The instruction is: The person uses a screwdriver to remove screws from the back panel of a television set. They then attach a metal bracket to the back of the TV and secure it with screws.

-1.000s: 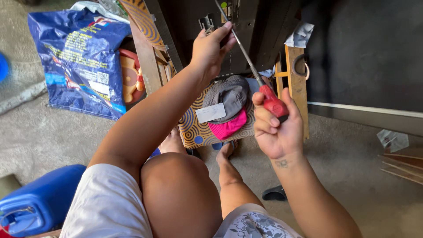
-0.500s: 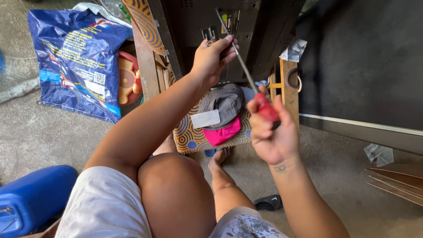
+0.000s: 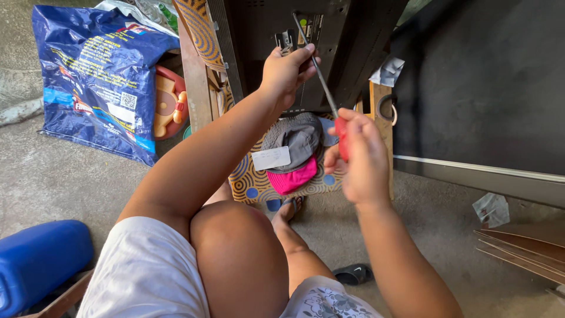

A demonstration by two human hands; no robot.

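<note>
Outdoors, your right hand gripped the red-handled screwdriver; your left hand pinched its shaft before the dark panel, above the concrete floor.

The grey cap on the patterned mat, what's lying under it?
Under the grey cap a pink cloth sticks out, on the patterned mat. A white card lies on its left edge. Anything further beneath is covered.

A blue printed bag leans at the left, beside an orange toy. A blue plastic can sits lower left. A black sandal lies on the concrete floor.
</note>
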